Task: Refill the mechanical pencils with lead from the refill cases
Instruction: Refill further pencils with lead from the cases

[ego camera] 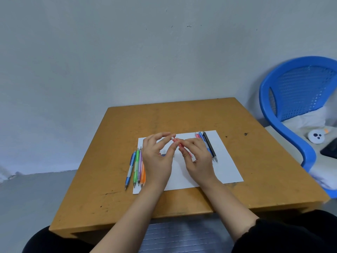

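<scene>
Right hand (197, 157) grips red translucent mechanical pencil (177, 141) over white paper sheet (226, 161) on brown bench (127, 125); left hand (156, 157) pinches its top end.

The right hand (197, 157) hides most of the red pencil (176, 140).

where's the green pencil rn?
Head view, left of centre: the green pencil lies between the blue pencil and the purple pencil, just left of the left hand.
</scene>
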{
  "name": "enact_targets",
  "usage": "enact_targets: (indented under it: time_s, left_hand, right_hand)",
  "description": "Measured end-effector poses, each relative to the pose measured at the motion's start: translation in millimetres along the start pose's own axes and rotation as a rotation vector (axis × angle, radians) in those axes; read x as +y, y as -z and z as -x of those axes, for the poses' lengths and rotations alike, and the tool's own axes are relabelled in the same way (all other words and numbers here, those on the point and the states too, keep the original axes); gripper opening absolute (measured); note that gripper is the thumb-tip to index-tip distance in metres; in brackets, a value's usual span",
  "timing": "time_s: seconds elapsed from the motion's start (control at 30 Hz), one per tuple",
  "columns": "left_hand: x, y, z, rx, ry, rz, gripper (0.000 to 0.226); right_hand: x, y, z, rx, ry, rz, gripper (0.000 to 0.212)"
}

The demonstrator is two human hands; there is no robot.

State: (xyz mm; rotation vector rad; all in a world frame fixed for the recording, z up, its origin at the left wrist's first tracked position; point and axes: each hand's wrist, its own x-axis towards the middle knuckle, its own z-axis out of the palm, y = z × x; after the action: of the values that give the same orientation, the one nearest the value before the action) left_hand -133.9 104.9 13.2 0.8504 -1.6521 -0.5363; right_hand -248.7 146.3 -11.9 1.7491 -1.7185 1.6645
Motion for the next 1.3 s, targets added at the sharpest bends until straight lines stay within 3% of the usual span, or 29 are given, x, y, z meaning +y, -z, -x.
enact_targets:
  time_s: [0.23,0.3,0.47,0.6,0.77,0.9,1.13,1.3]
  left_hand:
    - [24,11,-2,0.029,0.122,0.242,0.018]
    - [27,15,-6,0.047,0.083,0.255,0.020]
    - [13,25,-12,0.034,-0.111,0.159,0.024]
    - [-17,33,-15,-0.024,-0.343,-0.051,0.032]
    - [-50,40,-8,-0.155,-0.312,-0.187,0.030]
    - [-59,38,0,-0.212,-0.289,-0.278,0.025]
    - [-64,39,3,-0.059,-0.472,-0.482,0.012]
    - [-68,38,4,-0.033,-0.530,-0.505,0.013]
  right_hand:
    - [4,-2,1,-0.119,-0.068,0.054,0.034]
    - [5,-3,1,-0.121,-0.085,0.068,0.035]
    - [9,-5,1,-0.199,-0.173,0.133,0.032]
    - [16,-8,-1,-0.390,-0.326,0.188,0.029]
    - [17,-17,-5,-0.528,-0.363,0.256,0.031]
    - [18,-21,-7,-0.535,-0.383,0.270,0.023]
    - [18,-21,-9,-0.508,-0.382,0.245,0.011]
    - [11,-12,-5,-0.355,-0.258,0.012,0.009]
